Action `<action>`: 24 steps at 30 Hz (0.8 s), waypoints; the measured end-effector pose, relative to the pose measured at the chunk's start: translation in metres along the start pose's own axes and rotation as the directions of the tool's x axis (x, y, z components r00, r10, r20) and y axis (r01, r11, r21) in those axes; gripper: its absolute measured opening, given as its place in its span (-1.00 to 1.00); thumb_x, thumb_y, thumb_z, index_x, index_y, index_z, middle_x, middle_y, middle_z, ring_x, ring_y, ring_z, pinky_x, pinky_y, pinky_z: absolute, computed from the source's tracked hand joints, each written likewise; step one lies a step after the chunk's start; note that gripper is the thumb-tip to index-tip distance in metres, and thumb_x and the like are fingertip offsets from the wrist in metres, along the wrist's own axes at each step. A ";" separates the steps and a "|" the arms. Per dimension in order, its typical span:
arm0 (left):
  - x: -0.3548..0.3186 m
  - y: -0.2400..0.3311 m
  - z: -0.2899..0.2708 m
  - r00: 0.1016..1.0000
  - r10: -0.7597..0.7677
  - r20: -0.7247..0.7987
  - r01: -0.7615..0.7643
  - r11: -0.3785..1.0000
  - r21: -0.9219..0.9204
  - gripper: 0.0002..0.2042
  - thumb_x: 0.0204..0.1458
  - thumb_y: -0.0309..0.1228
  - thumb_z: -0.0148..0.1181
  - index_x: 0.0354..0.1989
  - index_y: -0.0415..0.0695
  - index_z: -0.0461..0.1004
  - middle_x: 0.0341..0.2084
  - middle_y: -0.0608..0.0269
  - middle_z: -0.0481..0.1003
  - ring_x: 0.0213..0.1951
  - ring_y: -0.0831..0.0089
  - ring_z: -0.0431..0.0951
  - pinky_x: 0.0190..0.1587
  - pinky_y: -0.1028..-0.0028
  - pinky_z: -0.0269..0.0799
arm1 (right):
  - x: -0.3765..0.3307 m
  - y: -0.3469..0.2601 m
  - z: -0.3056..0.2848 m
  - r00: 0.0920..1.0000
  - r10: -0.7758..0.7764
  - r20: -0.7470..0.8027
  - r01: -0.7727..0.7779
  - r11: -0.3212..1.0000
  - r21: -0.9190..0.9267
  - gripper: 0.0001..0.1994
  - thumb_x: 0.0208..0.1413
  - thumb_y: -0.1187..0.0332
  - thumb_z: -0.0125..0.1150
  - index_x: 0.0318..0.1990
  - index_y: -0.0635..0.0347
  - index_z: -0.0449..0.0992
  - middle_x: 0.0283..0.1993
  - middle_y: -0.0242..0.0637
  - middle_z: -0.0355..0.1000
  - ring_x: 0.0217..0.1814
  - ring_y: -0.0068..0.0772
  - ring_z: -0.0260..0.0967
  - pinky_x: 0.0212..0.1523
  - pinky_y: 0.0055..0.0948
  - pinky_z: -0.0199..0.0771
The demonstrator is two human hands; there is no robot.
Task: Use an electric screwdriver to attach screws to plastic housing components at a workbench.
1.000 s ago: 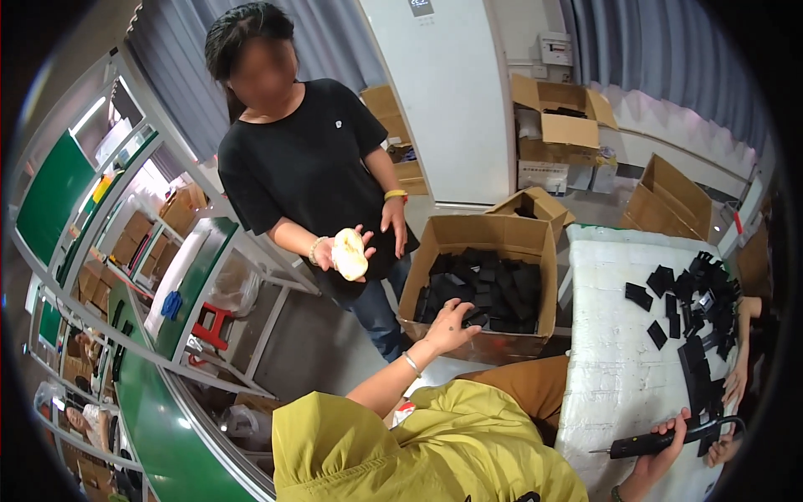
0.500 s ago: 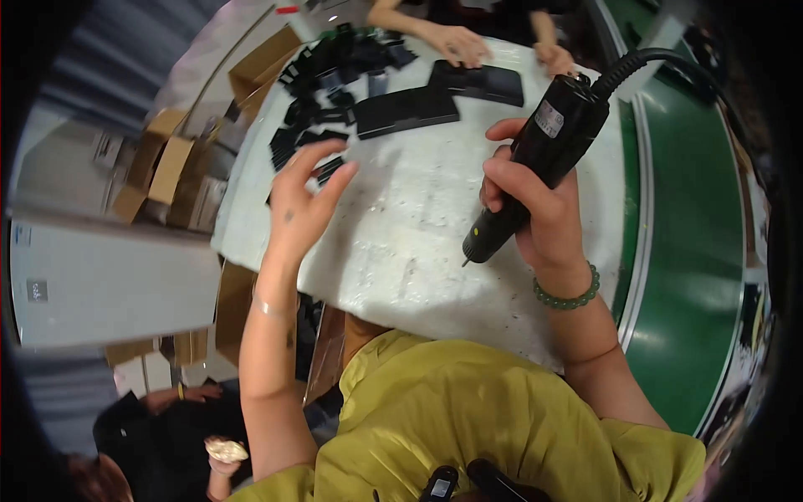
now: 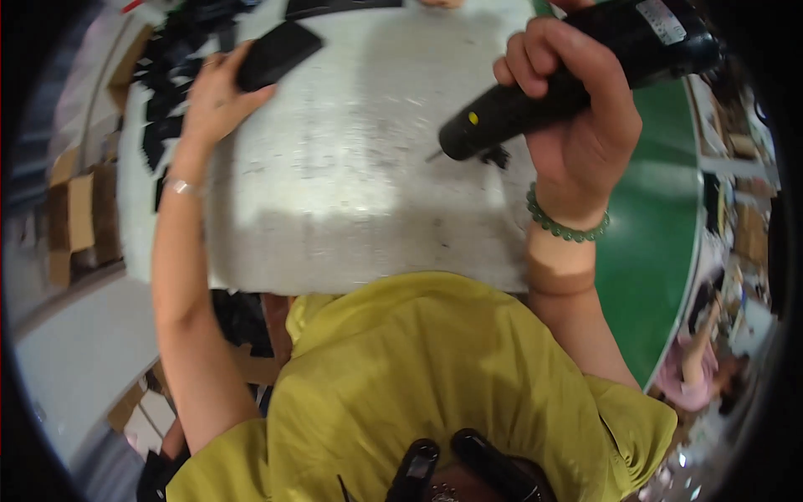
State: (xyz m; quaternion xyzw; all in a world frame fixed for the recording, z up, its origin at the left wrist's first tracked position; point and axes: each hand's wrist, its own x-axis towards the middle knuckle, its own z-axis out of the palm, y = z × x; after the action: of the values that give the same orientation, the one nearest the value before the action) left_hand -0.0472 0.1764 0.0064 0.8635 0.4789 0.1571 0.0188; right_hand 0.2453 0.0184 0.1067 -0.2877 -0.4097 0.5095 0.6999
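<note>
My right hand (image 3: 577,92) is wrapped round a black electric screwdriver (image 3: 523,109), tilted with its thin bit pointing down and left above the white table. A small dark cluster (image 3: 497,157), too blurred to name, shows on the table just behind the tool's front end. At the far left my left hand (image 3: 216,100) is closed on the near left edge of a black flat rectangular piece (image 3: 280,54), thumb along its near side. Beside that hand lies a heap of black plastic parts (image 3: 163,105).
Another long black piece (image 3: 343,7) lies at the table's far edge, near part of another person's hand (image 3: 441,2). Cardboard boxes (image 3: 82,213) stand left of the white table (image 3: 351,217). A green surface (image 3: 652,251) runs along the right, with a person (image 3: 690,368) beyond.
My left hand, empty before, has moved left and taken hold of the black flat piece. The screwdriver has risen and turned closer to level in my right hand. My view has shifted.
</note>
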 end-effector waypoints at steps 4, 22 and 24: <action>-0.033 0.049 -0.018 0.997 0.049 -0.066 -0.062 0.977 -0.206 -0.36 -0.37 -0.37 0.38 0.05 -0.13 0.38 -0.25 0.07 0.36 -0.24 0.17 0.44 -0.16 0.33 0.39 | -0.007 -0.010 -0.004 0.925 -0.172 -0.340 0.111 0.975 -0.192 -0.67 -0.06 0.45 0.07 -0.11 0.36 0.23 -0.62 -0.34 0.23 -0.64 -0.52 0.17 -0.52 -0.53 0.23; -0.082 0.165 -0.013 0.959 0.243 0.147 -0.145 0.863 -0.484 -0.13 -0.63 -0.22 0.48 0.10 -0.06 0.33 0.13 0.01 0.18 0.13 0.02 0.16 0.16 0.16 0.09 | -0.002 0.013 -0.080 0.892 -0.338 -0.301 0.214 0.901 -0.378 -0.77 -0.07 0.52 0.02 -0.19 0.29 0.31 -0.56 -0.29 0.22 -0.57 -0.48 0.15 -0.41 -0.41 0.23; -0.077 0.159 -0.016 0.976 0.197 0.090 -0.129 0.863 -0.489 -0.20 -0.58 -0.21 0.47 0.04 -0.09 0.38 0.08 -0.02 0.23 0.09 0.01 0.21 0.14 0.14 0.12 | 0.003 0.011 -0.067 0.894 -0.336 -0.297 0.244 0.920 -0.308 -0.77 -0.06 0.51 0.02 -0.18 0.28 0.32 -0.56 -0.32 0.20 -0.56 -0.50 0.15 -0.39 -0.42 0.23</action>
State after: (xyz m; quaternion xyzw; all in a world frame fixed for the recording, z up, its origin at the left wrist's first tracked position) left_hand 0.0407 0.0249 0.0316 0.8778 0.3478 0.2123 0.2518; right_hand 0.2986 0.0254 0.0647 -0.3973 -0.3833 0.2814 0.7849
